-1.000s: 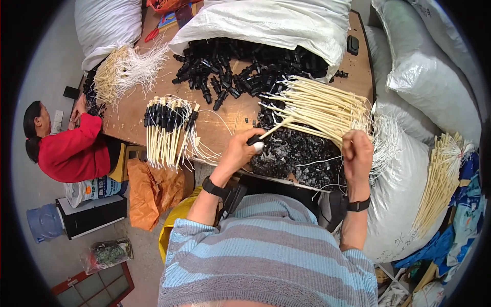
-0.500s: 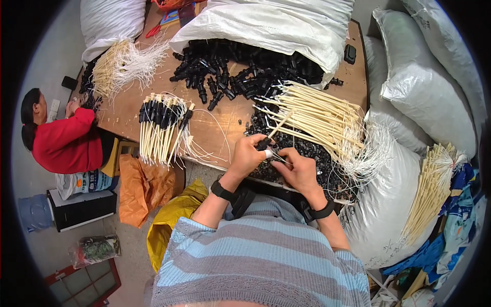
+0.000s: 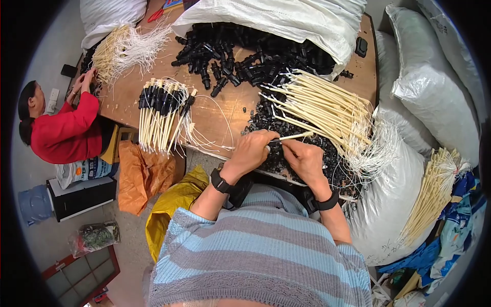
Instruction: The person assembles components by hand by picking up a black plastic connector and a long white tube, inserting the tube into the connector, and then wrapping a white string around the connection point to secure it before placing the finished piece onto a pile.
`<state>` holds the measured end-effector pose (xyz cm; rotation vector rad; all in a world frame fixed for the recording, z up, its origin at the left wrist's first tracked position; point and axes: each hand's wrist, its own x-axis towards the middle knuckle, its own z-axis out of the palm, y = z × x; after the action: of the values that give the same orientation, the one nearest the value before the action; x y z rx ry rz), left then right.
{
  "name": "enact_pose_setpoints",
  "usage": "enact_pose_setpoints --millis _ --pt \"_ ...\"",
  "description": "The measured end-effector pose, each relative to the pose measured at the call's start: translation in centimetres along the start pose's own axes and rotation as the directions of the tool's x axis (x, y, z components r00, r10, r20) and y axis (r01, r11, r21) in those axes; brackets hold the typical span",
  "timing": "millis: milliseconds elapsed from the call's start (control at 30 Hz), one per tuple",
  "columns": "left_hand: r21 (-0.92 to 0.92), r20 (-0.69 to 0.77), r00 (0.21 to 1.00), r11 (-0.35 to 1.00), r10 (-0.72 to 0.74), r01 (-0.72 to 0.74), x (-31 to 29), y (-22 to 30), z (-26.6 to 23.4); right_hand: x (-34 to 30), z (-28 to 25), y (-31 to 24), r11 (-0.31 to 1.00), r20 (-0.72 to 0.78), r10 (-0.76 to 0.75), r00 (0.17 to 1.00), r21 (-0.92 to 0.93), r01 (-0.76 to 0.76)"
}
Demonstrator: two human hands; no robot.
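My left hand (image 3: 253, 151) is closed, thumb and fingers pinching the near end of a thin cream tube (image 3: 297, 136) over the front of the table. The tube sticks out to the right, above my right hand (image 3: 307, 162). My right fingers are pinched together close beside the left fingertips; what they hold is hidden. A white wrap shows on one left finger. Beyond my hands lies a bundle of similar cream tubes (image 3: 322, 110) with white wires (image 3: 376, 151). Small black pieces (image 3: 266, 120) are strewn beneath my hands.
Left of my hands lies a group of tubes with black fittings (image 3: 162, 100). Loose black fittings (image 3: 217, 71) spill from a white sack (image 3: 276, 18). Full sacks (image 3: 434, 77) crowd the right side. A co-worker in red (image 3: 66, 128) sits at the left by another tube bundle (image 3: 113, 51).
The tube in my left hand has swung from pointing up and away to lying nearly level toward the right. My right hand has turned. The co-worker's hands have moved up to the far bundle.
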<state>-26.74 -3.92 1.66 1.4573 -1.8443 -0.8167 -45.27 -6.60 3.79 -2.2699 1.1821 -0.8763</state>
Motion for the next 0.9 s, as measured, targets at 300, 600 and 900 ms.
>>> enact_pose_setpoints --millis 300,600,900 --pt "-0.202 0.234 0.971 0.974 -0.057 0.106 0.6 0.1 -0.6 -0.4 -0.1 -0.3 0.983 0.219 -0.035 0.975 0.182 -0.006" --pt "-0.047 -0.190 0.966 0.981 0.176 -0.188 0.9 0.8 -0.8 -0.5 0.5 -0.9 1.000 0.108 0.016 0.994 0.013 -0.017" --pt "-0.219 -0.233 0.965 0.961 0.120 -0.172 0.7 0.1 -0.7 -0.5 0.6 -1.2 0.999 0.018 0.018 1.000 0.043 -0.019"
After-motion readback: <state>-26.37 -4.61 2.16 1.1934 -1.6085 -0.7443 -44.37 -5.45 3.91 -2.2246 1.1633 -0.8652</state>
